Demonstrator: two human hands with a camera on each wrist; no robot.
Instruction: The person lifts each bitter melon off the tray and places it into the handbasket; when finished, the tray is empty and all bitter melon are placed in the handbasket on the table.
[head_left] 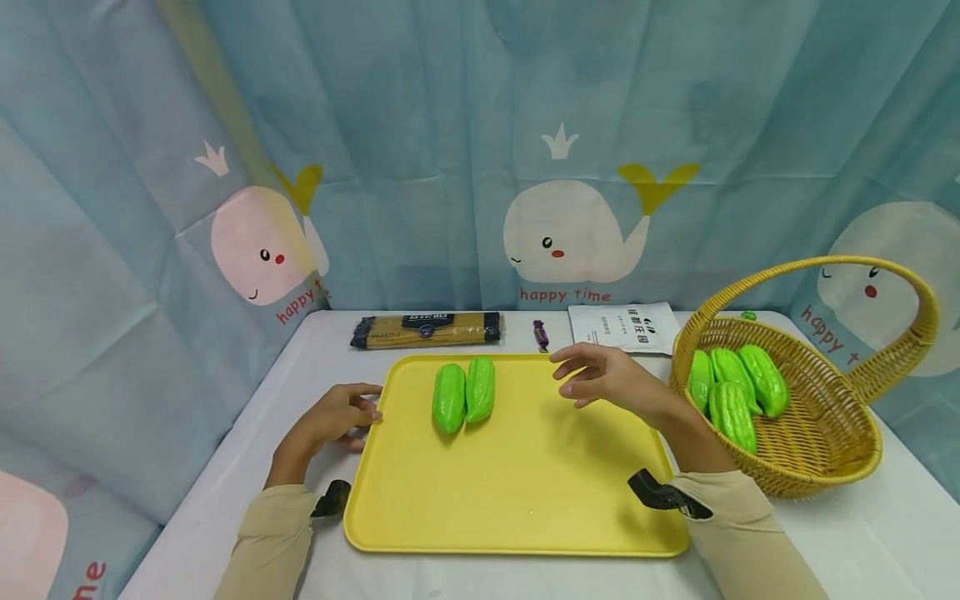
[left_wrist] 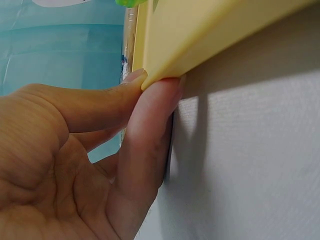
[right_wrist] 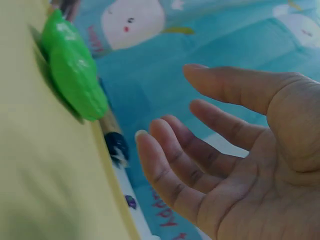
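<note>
Gourds on tray (head_left: 463,395): two, side by side, touching, long axes pointing away from the person, at the far middle of the yellow tray (head_left: 517,500).
Right hand (head_left: 600,377): empty, fingers loosely spread, hovering over the tray's far right; gourds lie to its left.
Left hand (head_left: 339,414): fingertips (left_wrist: 150,100) touching the tray's left edge, gripping nothing.
Nearer hand: roughly equal.
Basket (head_left: 825,442): right of the tray, with more gourds.

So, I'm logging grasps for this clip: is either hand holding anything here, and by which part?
The right hand holds nothing, open above the yellow tray. The left hand only touches the tray's left edge with its fingertips.
</note>
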